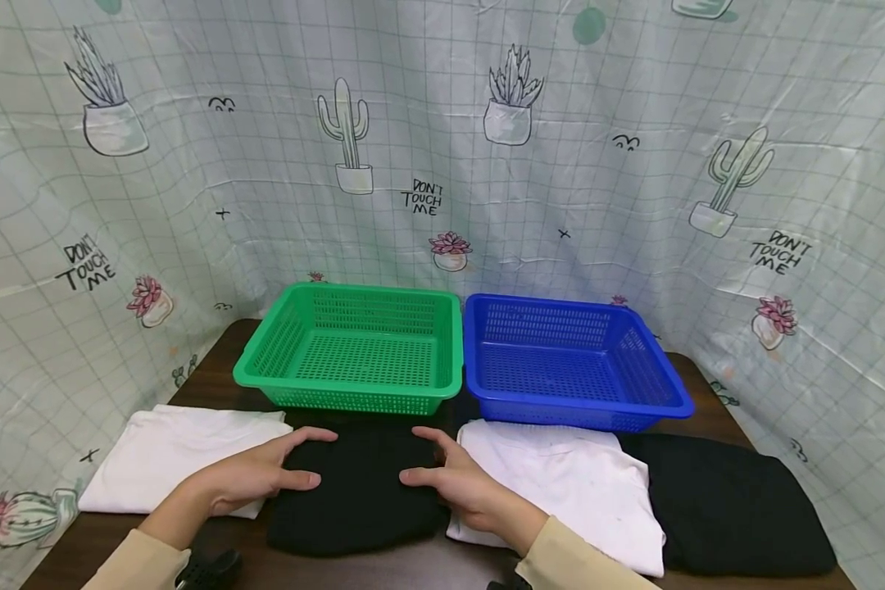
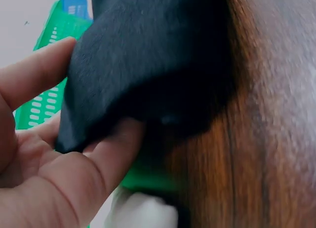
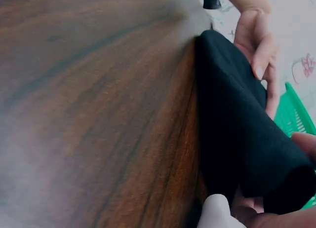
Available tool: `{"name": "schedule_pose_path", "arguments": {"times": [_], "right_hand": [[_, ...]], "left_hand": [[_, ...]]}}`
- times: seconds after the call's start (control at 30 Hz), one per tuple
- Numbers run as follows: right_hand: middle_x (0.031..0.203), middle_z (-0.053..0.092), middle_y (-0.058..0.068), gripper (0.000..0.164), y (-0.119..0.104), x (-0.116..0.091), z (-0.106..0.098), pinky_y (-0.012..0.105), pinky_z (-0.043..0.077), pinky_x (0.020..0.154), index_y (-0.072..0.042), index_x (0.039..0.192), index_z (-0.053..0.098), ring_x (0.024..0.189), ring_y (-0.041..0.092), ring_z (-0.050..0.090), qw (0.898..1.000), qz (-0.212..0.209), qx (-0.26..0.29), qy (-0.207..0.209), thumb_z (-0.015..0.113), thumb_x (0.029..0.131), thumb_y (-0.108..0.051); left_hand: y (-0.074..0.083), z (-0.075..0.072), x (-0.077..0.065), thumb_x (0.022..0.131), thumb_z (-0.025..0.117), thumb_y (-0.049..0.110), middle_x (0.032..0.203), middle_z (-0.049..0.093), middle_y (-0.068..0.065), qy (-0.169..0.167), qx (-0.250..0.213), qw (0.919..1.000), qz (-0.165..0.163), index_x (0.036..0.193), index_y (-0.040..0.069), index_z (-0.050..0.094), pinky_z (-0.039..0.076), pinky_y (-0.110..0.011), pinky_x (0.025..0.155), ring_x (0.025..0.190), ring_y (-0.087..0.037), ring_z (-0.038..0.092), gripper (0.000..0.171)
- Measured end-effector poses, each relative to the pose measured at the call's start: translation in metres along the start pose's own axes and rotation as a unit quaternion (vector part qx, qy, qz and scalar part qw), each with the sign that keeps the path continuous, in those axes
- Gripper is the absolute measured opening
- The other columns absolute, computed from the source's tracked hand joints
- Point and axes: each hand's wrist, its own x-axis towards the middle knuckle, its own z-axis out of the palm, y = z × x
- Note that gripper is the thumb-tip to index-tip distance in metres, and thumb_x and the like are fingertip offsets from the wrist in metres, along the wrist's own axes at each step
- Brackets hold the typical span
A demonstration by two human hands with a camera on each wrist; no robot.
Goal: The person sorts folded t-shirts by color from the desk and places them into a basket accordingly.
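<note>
A folded black garment (image 1: pixel 357 492) lies between both hands at the front middle of the table. My left hand (image 1: pixel 261 471) grips its left end, with thumb and index finger showing on top in the head view. In the left wrist view, a finger goes under the edge of the black cloth (image 2: pixel 143 45). On the opposite end, my right hand (image 1: pixel 468 483) holds the garment in the same way. The right wrist view shows the black cloth (image 3: pixel 237 114) spanning the two hands, some fingers hidden by it.
Behind the garment stand a green basket (image 1: pixel 350 403) and a blue basket (image 1: pixel 583 410), side by side. A folded white garment (image 1: pixel 184 451) lies to the left. To the right are another white garment (image 1: pixel 568 492) and a black one (image 1: pixel 737 508). A printed curtain (image 1: pixel 428 123) hangs behind the table.
</note>
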Motion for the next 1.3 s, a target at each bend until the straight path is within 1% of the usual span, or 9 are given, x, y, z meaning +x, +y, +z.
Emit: {"name": "schedule_pose_path", "arguments": {"times": [0.17,0.37,0.43,0.6,0.8,0.83,1.03,1.17,1.3], "right_hand": [[0.14,0.057,0.017,0.087,0.0,0.004,0.004,0.039,0.061,0.089,-0.014,0.162,0.038,0.11,0.026,0.069,1.0,-0.013,-0.015,0.009,0.079,0.087,0.003],[0.145,0.053,0.017,0.087,-0.005,-0.003,0.004,0.039,0.061,0.09,-0.015,0.162,0.039,0.11,0.027,0.07,1.0,-0.025,-0.003,-0.001,0.076,0.087,0.008],[0.15,0.049,0.019,0.086,-0.01,-0.008,0.005,0.04,0.06,0.092,-0.016,0.162,0.039,0.115,0.031,0.069,0.999,-0.027,0.013,-0.014,0.076,0.089,0.007],[0.169,0.029,0.018,0.082,-0.04,-0.021,0.007,0.042,0.055,0.103,-0.022,0.162,0.04,0.145,0.037,0.045,0.998,-0.052,0.023,-0.035,0.076,0.092,0.003],[0.155,0.047,0.016,0.082,-0.088,-0.025,0.008,0.046,0.059,0.099,-0.024,0.163,0.037,0.128,0.031,0.064,0.993,-0.083,0.043,-0.07,0.072,0.095,0.005],[0.155,0.048,0.015,0.082,-0.096,-0.023,0.007,0.046,0.059,0.099,-0.025,0.164,0.037,0.126,0.03,0.065,0.993,-0.089,0.041,-0.072,0.072,0.096,0.005],[0.158,0.046,0.012,0.081,-0.137,0.008,-0.002,0.048,0.059,0.1,-0.03,0.164,0.035,0.127,0.031,0.065,0.991,-0.125,0.006,-0.045,0.07,0.099,0.004],[0.159,0.045,0.011,0.081,-0.15,0.041,-0.01,0.046,0.058,0.101,-0.029,0.165,0.035,0.132,0.033,0.062,0.99,-0.137,-0.007,-0.02,0.069,0.1,0.004],[0.163,0.043,0.01,0.081,-0.151,0.071,-0.018,0.046,0.056,0.105,-0.028,0.167,0.033,0.139,0.033,0.057,0.991,-0.136,-0.012,0.0,0.069,0.101,0.003]], "left_hand": [[0.0,0.004,0.003,0.107,0.065,0.011,0.146,0.053,-0.021,0.008,-0.016,0.9998,0.002,0.164,0.005,0.024,0.06,-0.044,0.094,0.12,-0.031,0.068,0.071],[0.014,0.007,-0.006,0.107,0.064,0.012,0.151,0.049,-0.024,0.005,0.01,0.9997,0.02,0.165,0.007,0.026,0.059,-0.042,0.096,0.124,-0.033,0.067,0.069],[0.023,0.007,-0.013,0.108,0.063,0.012,0.154,0.045,-0.024,-0.003,0.023,0.9993,0.03,0.165,0.008,0.026,0.058,-0.041,0.099,0.127,-0.033,0.065,0.067],[0.055,0.002,-0.034,0.11,0.057,0.009,0.156,0.045,-0.02,-0.011,0.032,0.9974,0.063,0.165,0.012,0.026,0.057,-0.041,0.103,0.128,-0.034,0.066,0.063],[0.098,-0.007,-0.053,0.11,0.058,0.008,0.159,0.039,-0.011,0.032,0.081,0.9929,0.081,0.165,0.021,0.03,0.055,-0.038,0.105,0.128,-0.032,0.066,0.064],[0.106,-0.009,-0.053,0.11,0.059,0.009,0.153,0.045,-0.011,0.043,0.095,0.9909,0.085,0.166,0.022,0.031,0.055,-0.037,0.103,0.124,-0.03,0.068,0.064],[0.143,-0.032,-0.033,0.11,0.06,0.012,0.14,0.06,-0.007,0.092,0.1,0.9854,0.102,0.165,0.025,0.031,0.059,-0.044,0.098,0.117,-0.024,0.072,0.063],[0.153,-0.052,-0.007,0.111,0.059,0.02,0.156,0.042,-0.009,0.135,0.092,0.9818,0.096,0.166,0.026,0.028,0.054,-0.044,0.104,0.122,-0.015,0.066,0.063],[0.153,-0.068,0.018,0.112,0.059,0.024,0.155,0.037,-0.017,0.162,0.064,0.9815,0.081,0.169,0.025,0.022,0.058,-0.039,0.098,0.114,-0.016,0.069,0.068]]}}
